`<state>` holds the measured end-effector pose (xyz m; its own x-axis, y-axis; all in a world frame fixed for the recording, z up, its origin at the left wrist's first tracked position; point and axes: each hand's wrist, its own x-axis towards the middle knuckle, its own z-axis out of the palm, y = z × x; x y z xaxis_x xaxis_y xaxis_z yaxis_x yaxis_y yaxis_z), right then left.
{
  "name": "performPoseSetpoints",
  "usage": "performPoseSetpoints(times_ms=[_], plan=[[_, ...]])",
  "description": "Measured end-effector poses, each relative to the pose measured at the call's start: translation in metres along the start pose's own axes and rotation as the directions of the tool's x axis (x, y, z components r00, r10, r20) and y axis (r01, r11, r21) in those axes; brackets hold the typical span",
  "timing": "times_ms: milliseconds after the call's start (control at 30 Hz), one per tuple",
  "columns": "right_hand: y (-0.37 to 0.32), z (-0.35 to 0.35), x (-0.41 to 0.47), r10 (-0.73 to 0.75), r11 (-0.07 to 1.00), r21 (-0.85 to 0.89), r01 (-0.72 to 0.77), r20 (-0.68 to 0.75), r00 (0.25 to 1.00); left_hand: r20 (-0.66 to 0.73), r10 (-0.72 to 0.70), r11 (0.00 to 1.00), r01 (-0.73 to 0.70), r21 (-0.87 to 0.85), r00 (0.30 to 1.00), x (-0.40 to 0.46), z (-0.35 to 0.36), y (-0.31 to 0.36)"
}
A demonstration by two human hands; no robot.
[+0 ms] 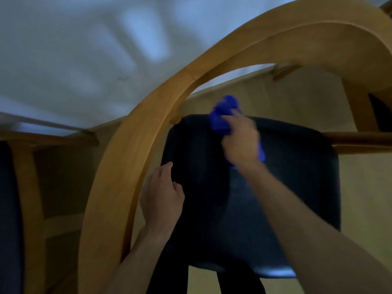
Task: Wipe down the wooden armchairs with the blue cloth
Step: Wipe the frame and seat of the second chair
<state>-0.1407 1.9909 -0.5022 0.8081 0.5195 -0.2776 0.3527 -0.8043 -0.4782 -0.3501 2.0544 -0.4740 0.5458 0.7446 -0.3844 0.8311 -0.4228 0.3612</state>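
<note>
Cloth (222,115) on seat (297,187) (armrest (127,155) left).

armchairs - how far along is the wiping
Done: nothing shows as finished; the blurred frame shows no wiped areas. In hand: the right hand grips the blue cloth at the far edge of the dark seat; the left hand rests by the curved wooden armrest. Left: a second armchair stands untouched.

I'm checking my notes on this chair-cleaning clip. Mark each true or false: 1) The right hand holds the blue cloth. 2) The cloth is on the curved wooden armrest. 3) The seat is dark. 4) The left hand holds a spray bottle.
1) True: the right hand grips the blue cloth.
2) False: it is at the far edge of the dark seat, not on the curved wooden armrest.
3) True.
4) False: the left hand holds nothing.
</note>
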Motion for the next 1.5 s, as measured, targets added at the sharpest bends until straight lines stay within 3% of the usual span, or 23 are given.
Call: performPoseSetpoints(times_ms=[67, 133, 267, 300, 367, 467, 533, 600, 667, 800, 867, 967, 1067, 1233, 1267, 1400, 1433, 1500], plan=[[-0.047, 0.031, -0.018, -0.231, 0.972, -0.001, 0.233, 0.129, 0.964, -0.010, -0.034, 0.999, 0.033, -0.009, 0.999, -0.009, -0.002, -0.005], [-0.052, 0.037, -0.032, -0.402, 0.909, 0.002, 0.416, 0.267, 0.876, -0.020, -0.063, 0.998, 0.062, -0.016, 0.998, -0.018, -0.004, -0.006], [0.007, 0.001, -0.049, -0.590, 0.722, 0.071, 0.688, 0.583, 0.558, -0.003, -0.057, 0.998, 0.057, -0.007, 0.998, -0.032, -0.005, 0.000], [0.014, -0.007, -0.052, -0.589, 0.724, 0.102, 0.683, 0.607, 0.534, 0.010, -0.064, 0.998, 0.064, -0.013, 0.998, -0.034, -0.004, 0.002], [0.017, -0.016, -0.048, -0.584, 0.793, 0.177, 0.582, 0.492, 0.646, 0.036, -0.052, 0.998, 0.053, -0.043, 0.998, -0.040, -0.002, 0.003], [0.011, -0.018, -0.013, -0.466, 0.878, 0.198, 0.436, 0.145, 0.873, 0.060, 0.013, 0.996, -0.008, -0.084, 0.998, -0.046, 0.002, 0.000], [0.001, -0.012, 0.004, -0.388, 0.914, 0.165, 0.370, 0.095, 0.917, 0.054, 0.036, 0.996, -0.031, -0.083, 0.998, -0.049, 0.004, -0.005], [-0.006, 0.003, -0.006, -0.417, 0.908, 0.056, 0.414, 0.185, 0.890, 0.063, 0.028, 0.996, -0.022, -0.087, 0.998, -0.053, 0.007, -0.010], [-0.002, 0.014, -0.043, -0.500, 0.851, -0.003, 0.524, 0.299, 0.813, 0.078, 0.010, 0.994, -0.002, -0.112, 0.997, -0.058, 0.010, -0.017], [0.037, 0.010, -0.130, -0.591, 0.742, 0.072, 0.666, 0.539, 0.601, 0.096, 0.004, 0.990, 0.010, -0.141, 0.995, -0.078, 0.016, -0.026], [0.044, 0.002, -0.138, -0.588, 0.752, 0.143, 0.643, 0.586, 0.558, 0.114, -0.005, 0.988, 0.022, -0.150, 0.993, -0.092, 0.019, -0.028], [0.024, -0.003, -0.102, -0.606, 0.784, 0.211, 0.584, 0.465, 0.645, 0.155, -0.009, 0.982, 0.038, -0.185, 0.988, -0.113, 0.021, -0.035], [-0.021, 0.010, -0.056, -0.649, 0.751, 0.134, 0.646, 0.325, 0.688, 0.182, -0.030, 0.976, 0.068, -0.206, 0.983, -0.129, 0.023, -0.043], [-0.071, 0.056, -0.065, -0.558, 0.750, -0.107, 0.653, 0.426, 0.712, 0.181, -0.082, 0.972, 0.118, -0.202, 0.980, -0.148, 0.023, -0.047], [-0.066, 0.063, -0.082, -0.585, 0.712, -0.099, 0.695, 0.465, 0.665, 0.179, -0.089, 0.972, 0.125, -0.201, 0.980, -0.153, 0.023, -0.048], [-0.018, 0.058, -0.160, -0.627, 0.519, 0.092, 0.850, 0.716, 0.305, 0.202, -0.151, 0.962, 0.191, -0.197, 0.968, -0.182, 0.027, -0.051], [-0.002, 0.050, -0.173, -0.609, 0.511, 0.137, 0.849, 0.754, 0.246, 0.214, -0.169, 0.960, 0.210, -0.187, 0.962, -0.190, 0.028, -0.052], [0.028, 0.028, -0.186, -0.562, 0.532, 0.171, 0.829, 0.804, 0.195, 0.252, -0.180, 0.961, 0.224, -0.162, 0.951, -0.206, 0.029, -0.054]])
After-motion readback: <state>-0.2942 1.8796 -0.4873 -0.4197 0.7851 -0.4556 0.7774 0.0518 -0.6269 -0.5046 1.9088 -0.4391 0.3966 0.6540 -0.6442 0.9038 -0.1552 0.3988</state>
